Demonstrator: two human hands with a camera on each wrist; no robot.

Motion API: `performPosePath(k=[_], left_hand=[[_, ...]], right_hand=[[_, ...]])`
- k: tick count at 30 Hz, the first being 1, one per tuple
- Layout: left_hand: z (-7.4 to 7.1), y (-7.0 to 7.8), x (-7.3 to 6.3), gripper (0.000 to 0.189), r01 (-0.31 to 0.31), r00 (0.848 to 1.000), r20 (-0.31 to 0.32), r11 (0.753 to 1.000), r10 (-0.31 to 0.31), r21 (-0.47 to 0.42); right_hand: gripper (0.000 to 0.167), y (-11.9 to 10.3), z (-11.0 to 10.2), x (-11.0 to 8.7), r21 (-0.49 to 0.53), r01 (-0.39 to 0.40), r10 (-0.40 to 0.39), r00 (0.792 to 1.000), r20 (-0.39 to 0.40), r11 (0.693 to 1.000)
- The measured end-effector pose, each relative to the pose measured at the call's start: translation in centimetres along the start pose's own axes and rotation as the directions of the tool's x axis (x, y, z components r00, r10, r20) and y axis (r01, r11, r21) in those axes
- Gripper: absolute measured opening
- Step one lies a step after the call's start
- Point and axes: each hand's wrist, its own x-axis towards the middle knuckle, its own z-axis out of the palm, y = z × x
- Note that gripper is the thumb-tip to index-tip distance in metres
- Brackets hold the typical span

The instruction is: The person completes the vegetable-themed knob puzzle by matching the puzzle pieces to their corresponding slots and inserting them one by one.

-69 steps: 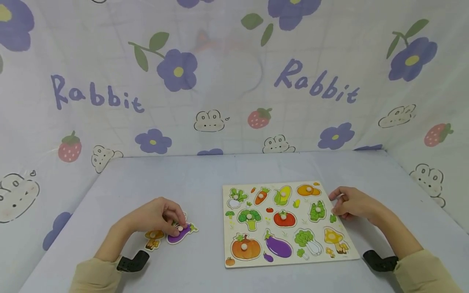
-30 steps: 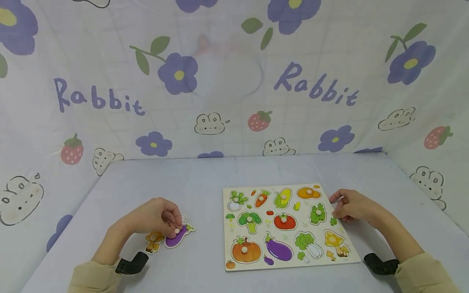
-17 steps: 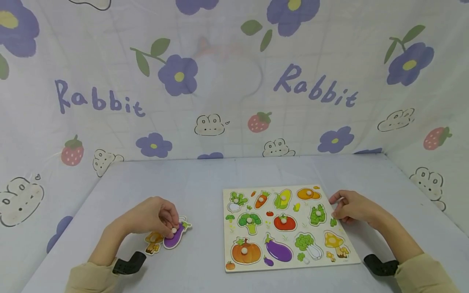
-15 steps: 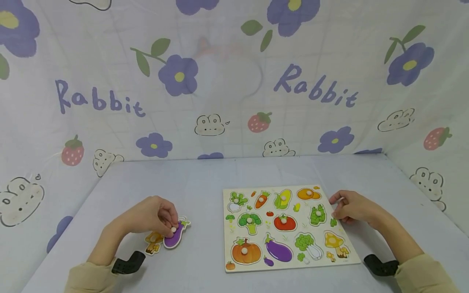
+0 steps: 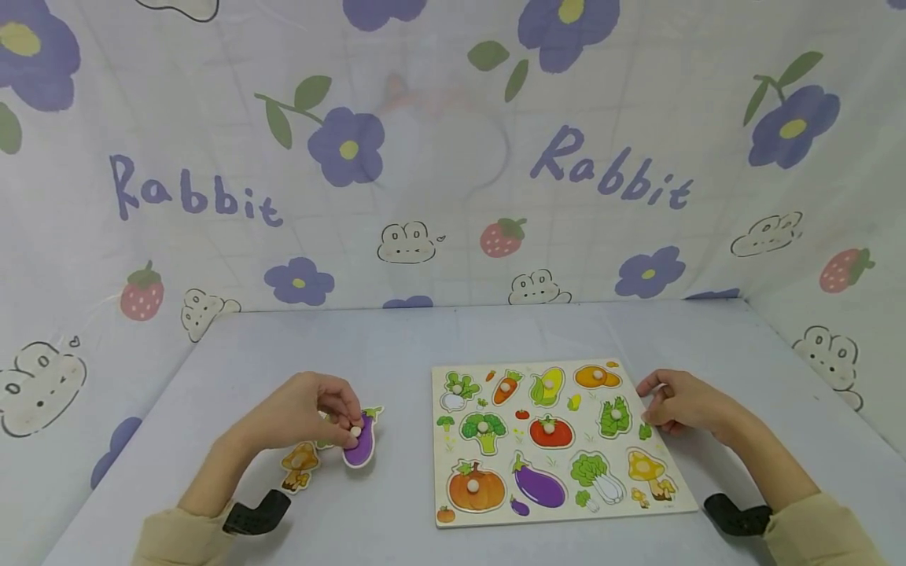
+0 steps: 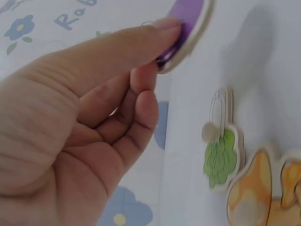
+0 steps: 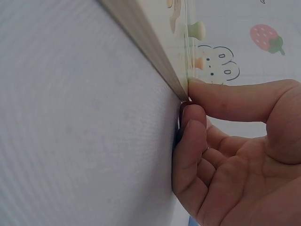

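Note:
My left hand [image 5: 300, 413] pinches a purple eggplant puzzle piece [image 5: 364, 446] between thumb and fingers at its white knob; in the left wrist view the eggplant is raised off the table. Below it lie a yellow mushroom piece [image 5: 300, 464] and a bok choy piece [image 6: 221, 160], the latter mostly hidden by the hand in the head view. My right hand [image 5: 690, 402] grips the right edge of the wooden vegetable puzzle board [image 5: 444, 456], thumb on the edge and fingers curled beside it. The board's eggplant, bok choy and mushroom spots show pictures without knobs.
Knobbed pieces such as the pumpkin [image 5: 476, 497], broccoli [image 5: 488, 440] and tomato [image 5: 559, 432] sit in the board. A pale cloth covers the table [image 5: 354, 338], with a printed curtain [image 5: 439, 173] behind it and at both sides.
My left hand has lifted the eggplant piece and moved it slightly right and away, uncovering part of the bok choy piece. My right hand and the board have stayed put.

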Motion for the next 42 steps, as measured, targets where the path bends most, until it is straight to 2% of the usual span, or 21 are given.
performPosePath(k=[6, 10, 15, 20, 24, 28, 32, 36, 42], left_hand=[[1.3, 0.9, 0.4, 0.025, -0.025, 0.998, -0.061, 0.999, 0.023, -0.024], [3.1, 2.0, 1.2, 0.026, -0.035, 0.994, -0.104, 0.998, 0.03, -0.051], [6.8, 3.6, 2.6, 0.025, -0.047, 0.994, -0.102, 0.99, 0.034, -0.13], [10.7, 5.1, 4.6, 0.024, -0.058, 0.993, -0.108, 0.987, 0.042, -0.152], [13.5, 6.1, 6.4, 0.026, -0.018, 0.992, -0.129, 0.983, -0.006, -0.185], [15.6, 6.7, 7.4, 0.026, 0.032, 0.988, -0.137, 0.974, -0.065, -0.224], [16.8, 7.0, 7.9, 0.026, 0.021, 0.987, -0.152, 0.973, -0.057, -0.228], [17.5, 7.7, 7.9, 0.028, 0.011, 0.983, -0.176, 0.98, -0.047, -0.201], [18.4, 8.4, 8.1, 0.028, -0.013, 0.984, -0.177, 0.983, -0.02, -0.181]], right_hand=[[0.042, -0.3, 0.1, 0.0, 0.001, 0.005, -0.005, 1.0, 0.006, 1.0], [0.043, -0.4, 0.1, -0.1, 0.002, 0.007, -0.007, 1.0, 0.006, 1.0], [0.043, -0.4, 0.1, -0.2, 0.002, -0.007, 0.007, 1.0, 0.004, 1.0], [0.042, -0.4, 0.1, -0.2, 0.006, -0.001, 0.001, 1.0, 0.009, 1.0], [0.042, -0.3, 0.0, -0.1, 0.003, -0.002, 0.002, 1.0, 0.003, 1.0], [0.042, -0.3, 0.0, -0.1, 0.004, -0.006, 0.006, 1.0, 0.004, 1.0], [0.042, -0.3, 0.0, -0.1, 0.013, -0.007, 0.007, 1.0, 0.005, 1.0], [0.042, -0.4, 0.1, -0.1, 0.024, -0.011, 0.011, 1.0, 0.003, 1.0], [0.043, -0.3, 0.0, -0.1, 0.021, -0.01, 0.01, 1.0, 0.007, 1.0]])
